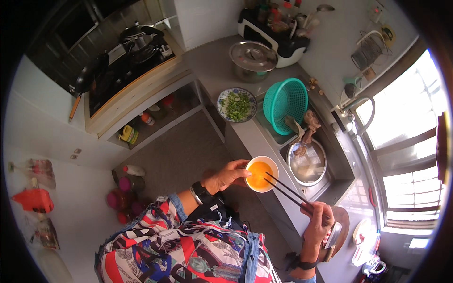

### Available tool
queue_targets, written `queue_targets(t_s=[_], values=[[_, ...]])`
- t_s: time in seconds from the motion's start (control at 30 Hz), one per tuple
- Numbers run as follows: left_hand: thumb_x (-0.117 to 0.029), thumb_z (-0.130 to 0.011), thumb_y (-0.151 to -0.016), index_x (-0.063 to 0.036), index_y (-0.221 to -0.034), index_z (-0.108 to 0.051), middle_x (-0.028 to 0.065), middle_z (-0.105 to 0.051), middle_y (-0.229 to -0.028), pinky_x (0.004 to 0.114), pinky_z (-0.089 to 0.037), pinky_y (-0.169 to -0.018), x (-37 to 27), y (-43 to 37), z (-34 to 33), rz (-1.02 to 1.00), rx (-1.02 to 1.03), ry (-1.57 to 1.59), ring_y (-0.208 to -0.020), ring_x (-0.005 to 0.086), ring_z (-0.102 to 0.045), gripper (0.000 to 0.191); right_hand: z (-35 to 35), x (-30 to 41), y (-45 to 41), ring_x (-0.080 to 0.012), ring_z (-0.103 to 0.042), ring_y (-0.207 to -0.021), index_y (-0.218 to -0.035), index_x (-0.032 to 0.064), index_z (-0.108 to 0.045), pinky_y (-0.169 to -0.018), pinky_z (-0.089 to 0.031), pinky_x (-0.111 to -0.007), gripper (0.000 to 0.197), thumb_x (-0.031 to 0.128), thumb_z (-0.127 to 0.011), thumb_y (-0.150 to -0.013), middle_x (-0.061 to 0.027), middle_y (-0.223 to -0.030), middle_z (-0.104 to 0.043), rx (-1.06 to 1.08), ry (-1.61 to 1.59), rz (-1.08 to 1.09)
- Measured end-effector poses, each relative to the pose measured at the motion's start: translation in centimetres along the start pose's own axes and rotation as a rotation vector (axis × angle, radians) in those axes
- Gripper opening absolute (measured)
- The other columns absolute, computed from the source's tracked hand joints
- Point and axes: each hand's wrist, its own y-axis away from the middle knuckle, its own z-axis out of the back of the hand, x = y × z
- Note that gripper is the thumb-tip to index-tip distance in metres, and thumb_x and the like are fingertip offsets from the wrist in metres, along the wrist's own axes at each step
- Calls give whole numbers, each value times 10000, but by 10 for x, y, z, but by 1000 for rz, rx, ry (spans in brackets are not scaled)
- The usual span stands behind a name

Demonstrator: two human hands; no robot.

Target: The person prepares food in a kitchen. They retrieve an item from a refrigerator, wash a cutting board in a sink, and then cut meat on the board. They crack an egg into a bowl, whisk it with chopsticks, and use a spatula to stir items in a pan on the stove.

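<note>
My left hand grips a white bowl by its left rim, holding it beside the counter's front edge. Inside the bowl lies orange-yellow beaten egg. My right hand is closed around a pair of dark chopsticks, their tips down in the egg. Beneath and beside my right hand, a round wooden cutting board rests on the counter. On it lies a cleaver, partly covered by the hand, with some pinkish pieces next to the blade.
A plate of chopped greens stands near the counter edge. The sink holds a green plastic colander and a metal basin with water. Further back are a lidded steel pot and a gas stove. Bottles and jars stand on the floor.
</note>
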Motion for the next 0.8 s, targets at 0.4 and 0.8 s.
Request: queue_targets(t_s=[0.4, 0.8], values=[[-251, -690, -905, -47, -1370, -505, 90, -636, -1210, 383, -594, -888, -39, 52, 53, -187, -96, 160, -1086, 211, -662, 541, -77, -6, -36, -294, -736, -804, -992, -3, -616, -664, -636, -358, 207, 181, -531, -1035, -142, -902, -703, 79, -225, 36], [-232, -696, -897, -47, -1341, -517, 78, -632, -1160, 326, -590, -860, -99, 110, 106, -421, -340, 193, -1010, 172, -666, 512, -198, 25, -82, -265, -727, -764, -922, -31, -603, -653, -641, -362, 263, 214, -577, -1014, -134, -877, -664, 282, -68, 110]])
